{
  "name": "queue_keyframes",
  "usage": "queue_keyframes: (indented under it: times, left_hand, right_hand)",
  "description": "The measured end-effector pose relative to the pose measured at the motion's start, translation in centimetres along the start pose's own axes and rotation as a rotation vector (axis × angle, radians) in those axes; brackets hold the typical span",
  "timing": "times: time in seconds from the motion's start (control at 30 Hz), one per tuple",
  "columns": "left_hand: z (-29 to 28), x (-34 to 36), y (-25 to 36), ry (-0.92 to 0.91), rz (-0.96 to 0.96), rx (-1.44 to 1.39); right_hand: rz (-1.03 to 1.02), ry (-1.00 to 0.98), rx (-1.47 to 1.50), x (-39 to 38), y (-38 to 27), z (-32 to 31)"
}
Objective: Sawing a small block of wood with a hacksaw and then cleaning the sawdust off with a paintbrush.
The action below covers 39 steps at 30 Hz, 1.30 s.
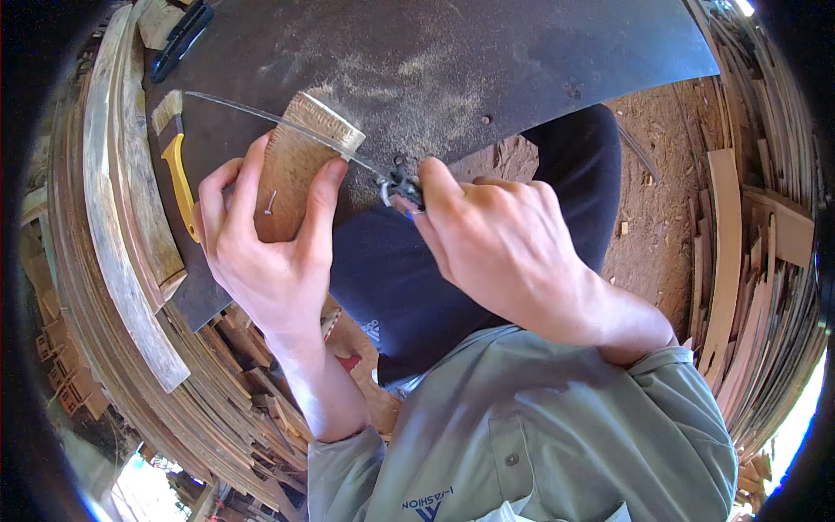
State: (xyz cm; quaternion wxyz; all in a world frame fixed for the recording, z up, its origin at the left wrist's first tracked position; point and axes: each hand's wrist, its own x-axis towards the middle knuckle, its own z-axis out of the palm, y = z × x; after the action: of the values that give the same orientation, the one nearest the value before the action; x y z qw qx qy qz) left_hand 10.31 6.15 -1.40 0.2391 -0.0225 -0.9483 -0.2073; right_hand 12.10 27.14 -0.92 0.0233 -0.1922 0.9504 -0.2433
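Grey-green, button-front fabric shirt (557, 418) occupies 5 o'clock, nearest the camera. Left hand (270, 248), at 9 o'clock, grips a brown, rectangular wooden block (300, 178) at 10 o'clock, thumb opposing fingers. Right hand (509, 235), between 2 and 3 o'clock, is closed on a dark metal fitting (403, 186) at one end of a long, thin, grey metal blade (283, 120). Blade runs toward 10 o'clock across the block; contact cannot be determined. Yellow-handled, pale-bristled brush (178, 170) lies at 10 o'clock, beyond the block.
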Motion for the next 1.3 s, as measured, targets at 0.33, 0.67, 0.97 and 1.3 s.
queue_keyframes:
  times: [0.33, 0.67, 0.97, 1.3]
  left_hand:
    - [0.0, 0.0, -0.3, 0.033, 0.1, 0.064]
    - [-0.2, -0.1, 0.0, 0.049, 0.088, 0.126]
    - [-0.1, -0.3, -0.2, 0.041, 0.091, 0.081]
    - [0.0, -0.4, -0.3, 0.004, 0.065, 0.06]
  right_hand:
    - [0.077, -0.041, 0.039, -9.6, 4.8, -0.2]
    - [-0.066, 0.099, 0.149, -5.0, 3.4, -1.4]
    - [-0.03, 0.067, 0.08, 0.4, -0.9, 0.9]
    - [0.014, 0.071, 0.003, 0.4, -1.0, 1.1]
